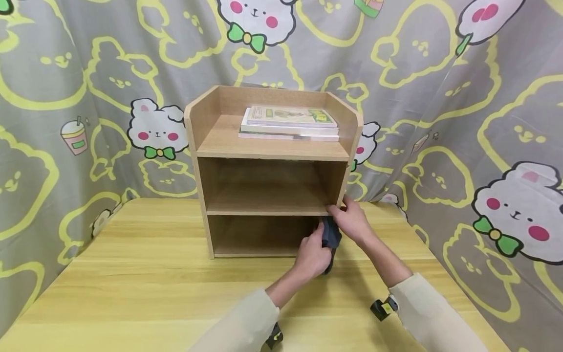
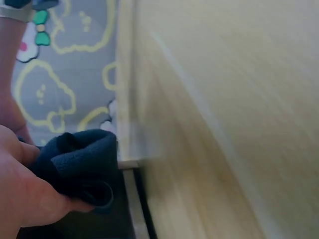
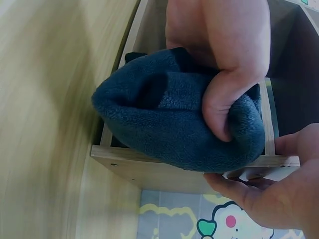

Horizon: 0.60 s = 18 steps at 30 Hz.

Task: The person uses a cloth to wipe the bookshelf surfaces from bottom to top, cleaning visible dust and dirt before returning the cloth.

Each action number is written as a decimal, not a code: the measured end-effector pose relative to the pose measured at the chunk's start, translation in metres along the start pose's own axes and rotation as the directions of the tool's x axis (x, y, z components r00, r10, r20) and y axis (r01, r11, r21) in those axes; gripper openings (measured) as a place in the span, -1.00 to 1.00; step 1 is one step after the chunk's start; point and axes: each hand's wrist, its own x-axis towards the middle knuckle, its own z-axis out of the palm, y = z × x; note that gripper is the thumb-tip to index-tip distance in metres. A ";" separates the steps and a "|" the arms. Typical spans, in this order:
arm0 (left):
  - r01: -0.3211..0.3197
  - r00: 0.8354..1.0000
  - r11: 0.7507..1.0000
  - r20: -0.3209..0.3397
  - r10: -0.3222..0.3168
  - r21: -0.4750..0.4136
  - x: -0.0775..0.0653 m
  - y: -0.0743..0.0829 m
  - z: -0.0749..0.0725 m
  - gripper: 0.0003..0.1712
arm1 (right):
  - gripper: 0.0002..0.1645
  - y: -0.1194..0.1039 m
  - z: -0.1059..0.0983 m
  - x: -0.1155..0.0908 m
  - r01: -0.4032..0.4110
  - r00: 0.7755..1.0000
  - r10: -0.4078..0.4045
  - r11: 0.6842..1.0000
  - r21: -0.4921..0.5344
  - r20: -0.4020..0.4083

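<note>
My left hand [image 1: 313, 255] grips a folded dark blue cloth [image 1: 331, 232] at the lower right front of a wooden shelf unit [image 1: 277, 151]. In the right wrist view, the left thumb presses into the plush cloth [image 3: 184, 124], which lies against the front edge of the right side panel. My right hand [image 1: 353, 224] holds that side panel near the middle board, with the thumb inside and the fingers on the outer face. In the left wrist view, part of the cloth [image 2: 82, 164] sticks out beyond the left hand [image 2: 30, 194].
A small stack of books [image 1: 290, 124] lies on the unit's top. The unit stands on a wooden table [image 1: 145, 288], with a patterned curtain [image 1: 110, 98] behind and at both sides. Small black devices [image 1: 382, 309] are strapped to the sleeves.
</note>
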 end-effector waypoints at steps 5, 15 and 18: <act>0.020 0.999 0.999 0.026 -0.019 -0.033 0.002 -0.011 0.002 -0.21 | -0.30 0.000 -0.001 -0.001 0.006 1.000 -0.007 1.000 0.018 0.021; 0.077 0.990 0.997 0.122 -0.074 -0.023 -0.008 -0.012 0.001 -0.14 | -0.28 0.002 0.000 -0.001 0.002 1.000 -0.003 0.999 0.039 0.027; 0.069 0.991 0.998 0.112 -0.068 -0.001 -0.012 -0.009 0.000 -0.12 | -0.27 0.001 0.000 -0.001 0.008 1.000 -0.009 0.999 0.036 0.030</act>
